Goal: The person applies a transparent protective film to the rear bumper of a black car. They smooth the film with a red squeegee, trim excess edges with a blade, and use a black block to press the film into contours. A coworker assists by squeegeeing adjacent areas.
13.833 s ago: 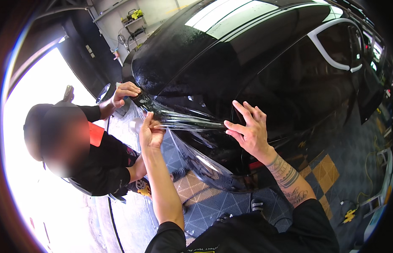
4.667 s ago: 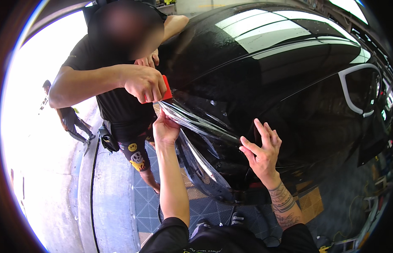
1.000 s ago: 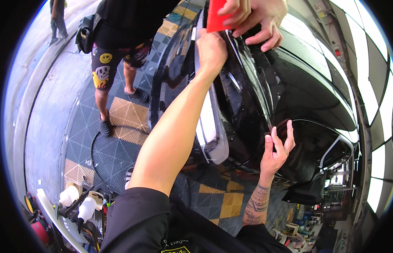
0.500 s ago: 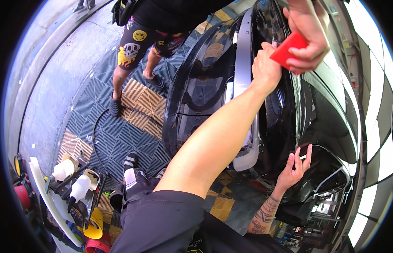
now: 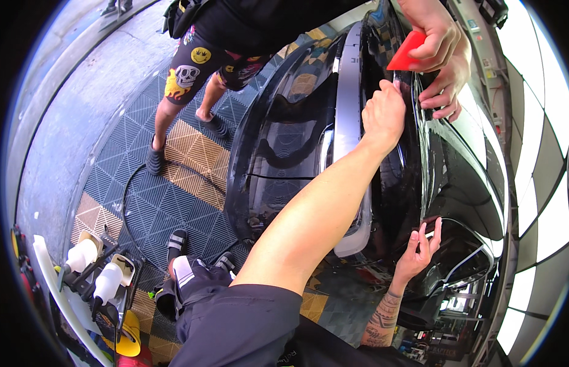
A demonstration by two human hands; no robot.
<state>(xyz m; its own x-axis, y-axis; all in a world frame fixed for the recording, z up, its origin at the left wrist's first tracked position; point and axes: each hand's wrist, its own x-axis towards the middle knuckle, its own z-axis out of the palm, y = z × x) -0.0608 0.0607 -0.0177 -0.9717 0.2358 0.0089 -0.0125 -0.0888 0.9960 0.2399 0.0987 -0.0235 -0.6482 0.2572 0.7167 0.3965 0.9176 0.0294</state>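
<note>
My left hand [image 5: 385,116] is closed on the edge of a clear film [image 5: 422,171] along the glossy black car [image 5: 394,171]. My right hand [image 5: 423,248] has its fingers apart, their tips at the film's lower end. Just beyond my left hand, a co-worker's hand [image 5: 434,43] grips a red squeegee [image 5: 407,52], and that person's other hand [image 5: 443,92] rests on the film beside it. A pale silver strip [image 5: 348,95] runs down the bodywork behind my left forearm.
The co-worker [image 5: 248,18], in patterned shorts and slippers, stands on floor tiles [image 5: 125,134] beside a concrete strip [image 5: 58,122]. A black hose [image 5: 193,168] loops across the tiles. At lower left are a rack with white bottles [image 5: 107,284] and a yellow container [image 5: 128,333].
My view has swung toward the car's end and floor since the older frames. In the last half second the co-worker's squeegee shifted upward, and the other hand came into sight on the film.
</note>
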